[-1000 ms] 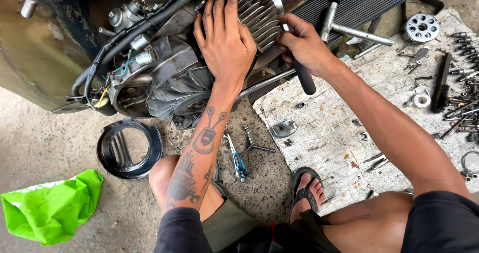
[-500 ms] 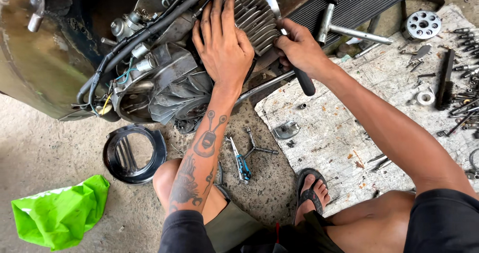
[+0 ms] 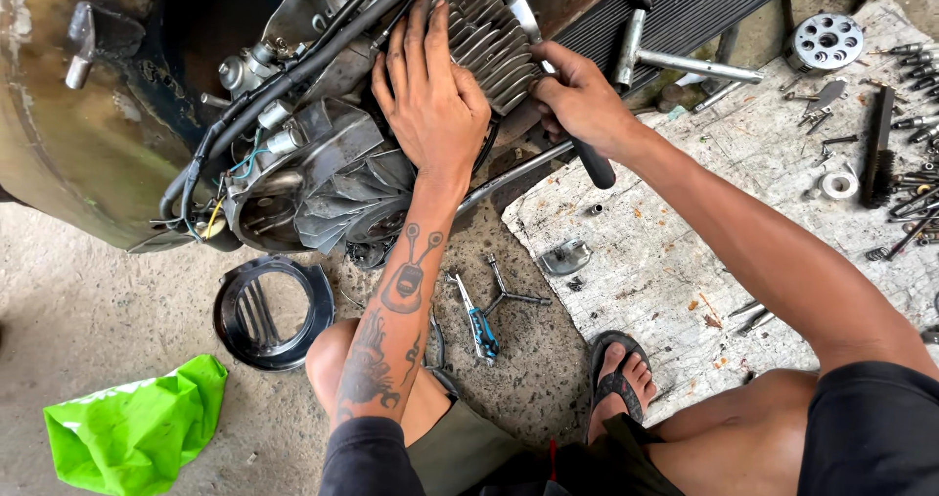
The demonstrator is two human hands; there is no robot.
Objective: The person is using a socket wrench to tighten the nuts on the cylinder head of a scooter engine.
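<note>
My left hand [image 3: 430, 100] lies flat with fingers spread on the finned grey engine cylinder [image 3: 489, 36] of a scooter motor. My right hand [image 3: 582, 100] is closed around a tool with a black handle [image 3: 594, 163], its metal shaft running up beside the cylinder fins. Left of the cylinder sits the round fan housing [image 3: 313, 198] with black hoses and wires over it. The tool's tip is hidden behind the engine.
A round black fan cover [image 3: 274, 310] lies on the concrete floor. Blue-handled pliers [image 3: 479, 325] and a three-way wrench [image 3: 509, 295] lie by my knee. A board [image 3: 685, 261] at right carries sockets, a wire brush and small parts. A green bag [image 3: 137, 432] lies lower left.
Both hands keep their holds on the cylinder and the tool; the right hand has shifted slightly with the handle. The view has drifted a little.
</note>
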